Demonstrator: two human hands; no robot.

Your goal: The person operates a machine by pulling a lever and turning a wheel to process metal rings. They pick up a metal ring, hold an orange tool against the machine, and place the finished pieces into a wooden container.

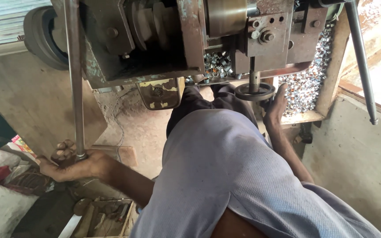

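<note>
My left hand [71, 163] is closed around the lower end of a long steel lever rod [74, 79] that runs up along the left side of a rusty metal machine [155, 39]. My right hand [277, 105] reaches forward and rests on a small round handwheel [255, 91] hanging below the machine on a short shaft. My torso in a pale lilac shirt [225, 172] fills the middle of the view and hides my lap.
A wooden tray [307, 117] heaped with several small shiny metal rings [307, 79] sits at the right of the machine. Another long lever [361, 61] slants down at the far right. A box of tools [106, 216] and cloth bundles [1, 194] lie low left.
</note>
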